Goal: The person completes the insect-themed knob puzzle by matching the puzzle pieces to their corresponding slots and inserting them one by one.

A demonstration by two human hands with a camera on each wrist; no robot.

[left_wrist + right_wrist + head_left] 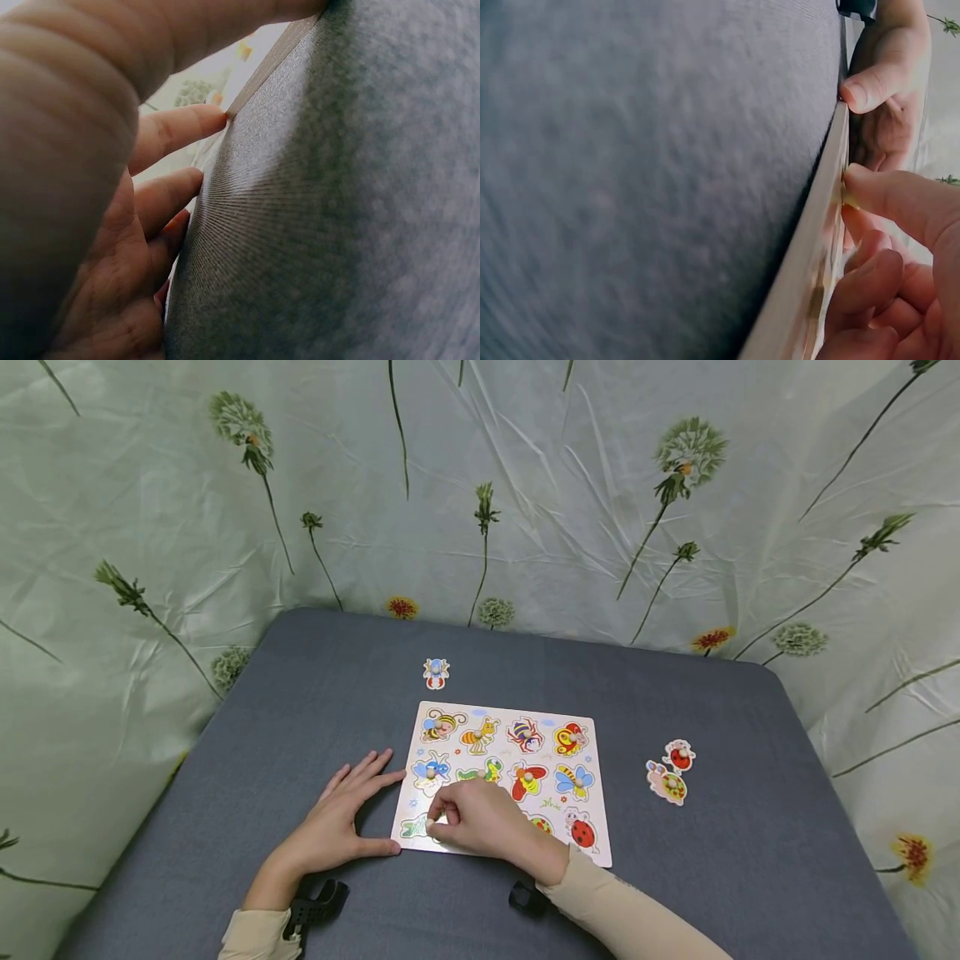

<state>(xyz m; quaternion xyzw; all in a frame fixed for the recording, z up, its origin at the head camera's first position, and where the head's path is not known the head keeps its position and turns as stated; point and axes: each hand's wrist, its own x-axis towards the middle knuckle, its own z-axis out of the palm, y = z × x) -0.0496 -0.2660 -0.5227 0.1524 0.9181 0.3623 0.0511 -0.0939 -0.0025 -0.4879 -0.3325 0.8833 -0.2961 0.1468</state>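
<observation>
A wooden peg puzzle board with colourful insect pictures lies flat on the table. My right hand is over its near left part, thumb and index finger pinching the small knob of a puzzle piece at the green insect picture. Most of that piece is hidden by the hand. In the right wrist view, the thumb presses the knob close over the board's face. My left hand lies spread at the board's left side, with thumb and fingertips right at its edge.
A loose blue-and-red bug piece lies behind the board. Off to the right are a red ladybug piece and a green spotted bug piece, close together. The grey cloth-covered table meets a flower-printed curtain at the back.
</observation>
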